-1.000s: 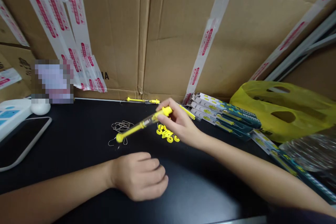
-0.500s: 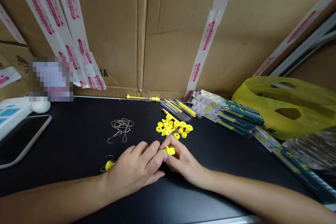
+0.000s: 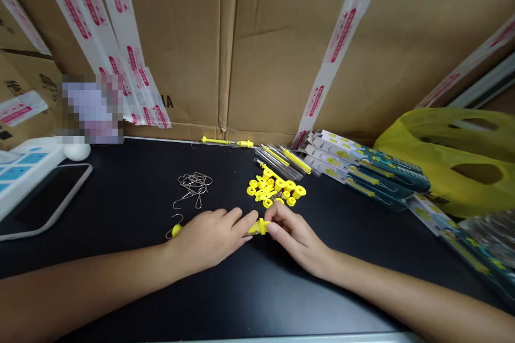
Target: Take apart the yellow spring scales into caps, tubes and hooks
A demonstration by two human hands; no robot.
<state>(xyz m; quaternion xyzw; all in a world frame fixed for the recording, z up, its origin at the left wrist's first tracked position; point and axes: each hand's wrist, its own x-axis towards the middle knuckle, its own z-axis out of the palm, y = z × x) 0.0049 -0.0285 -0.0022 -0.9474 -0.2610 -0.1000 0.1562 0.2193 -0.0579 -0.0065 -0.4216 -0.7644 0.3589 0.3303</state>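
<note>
Across both hands lies a yellow plastic fishing-hook device, its middle hidden under my left hand. Wire hooks and a yellow tip stick out at the left, past that hand's wrist side. The fingers of my left hand are closed over the body. At the other end, my right hand pinches the yellow end between thumb and forefinger. Just behind the right fingers is a pile of yellow plastic caps, rings and strips, with a dark coil spring among them. Loose bent wire hooks lie tangled behind my left hand.
A finished-looking yellow rod lies along the cardboard wall. Clear tubes with springs, printed boxes and a yellow bag are at right. A phone and power strip sit at left.
The view has shifted slightly. My left hand has flattened along the device, and my right fingers have moved to its right end, leaving more of the yellow part showing between the hands.
</note>
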